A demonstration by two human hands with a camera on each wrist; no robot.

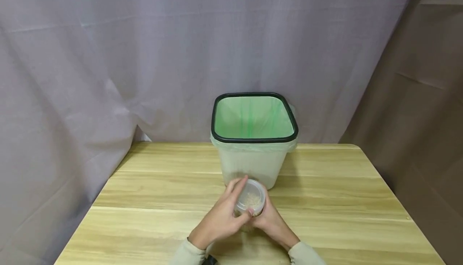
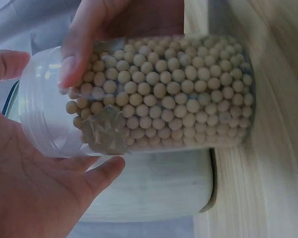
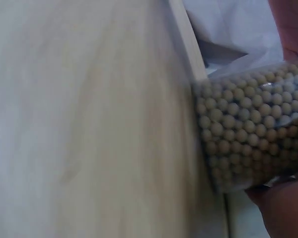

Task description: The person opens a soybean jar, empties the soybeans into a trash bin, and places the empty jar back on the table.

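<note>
Clear jar (image 2: pixel 154 94) of pale beads between two hands.

Both bare hands emerge from pale beige-grey long sleeves (image 1: pixel 307 255) with snug cuffs.

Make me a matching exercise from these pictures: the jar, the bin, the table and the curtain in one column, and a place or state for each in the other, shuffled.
Things:
1. clear jar
2. bin
3. wooden table
4. grey curtain

Descriptions:
A. hangs behind everything
B. lined with a green bag
C. filled with small beige beads, held in both hands
D. bears the bin

Pairs: 1-C, 2-B, 3-D, 4-A
</note>
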